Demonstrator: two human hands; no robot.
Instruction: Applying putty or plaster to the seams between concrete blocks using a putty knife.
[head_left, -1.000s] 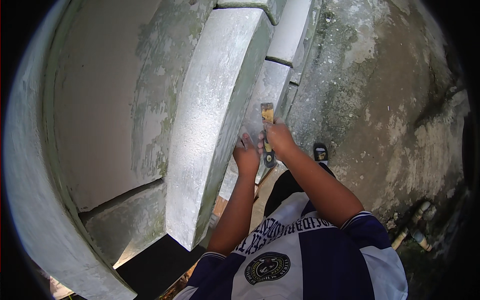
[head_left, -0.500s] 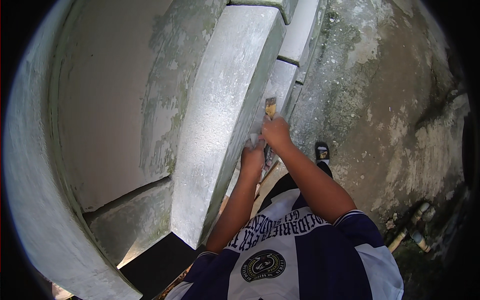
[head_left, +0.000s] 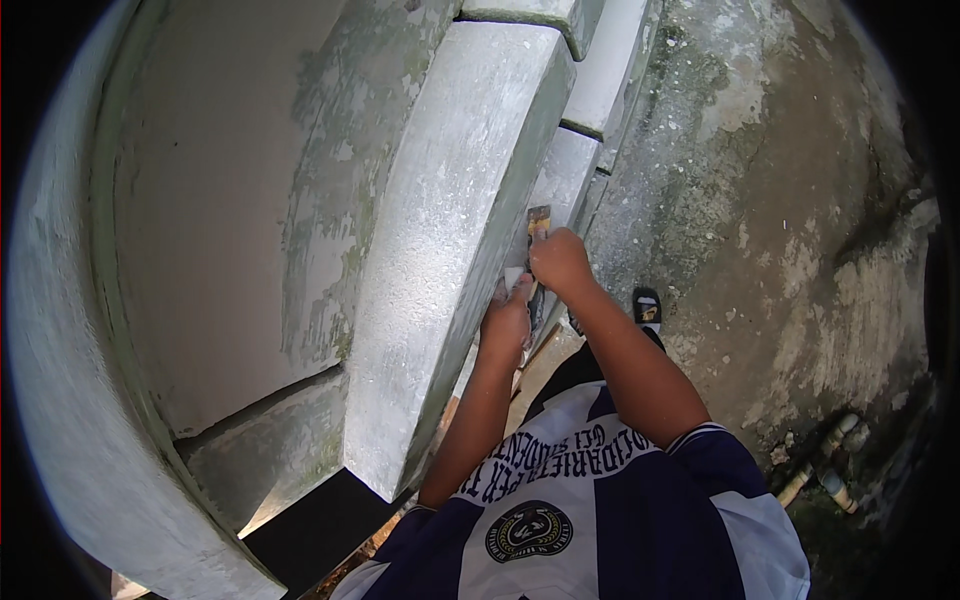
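ledge [head_left: 450, 230]: rough, matt white-painted masonry, grainy on top, left of the grips
wall [head_left: 230, 200]: matt plaster, paint flaking, green-grey stains
scraper [head_left: 538, 221]: worn blade, dull and paint-smeared, above the right grip [head_left: 560, 262]
left grip [head_left: 507, 320]: pressed to the ledge's rough side
ground [head_left: 780, 200]: rough concrete, blotchy, mossy, right of the grips
shirt [head_left: 600, 510]: smooth cloth, blue and white, slight sheen

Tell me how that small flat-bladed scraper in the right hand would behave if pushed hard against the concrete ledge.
The small flat-bladed scraper looks thin, so its blade would probably flex a little rather than stay rigid. It seems light, since the right hand grips it alone. The rough, weathered grey concrete ledge would likely drag at the blade, not let it slide; the left hand rests just below.
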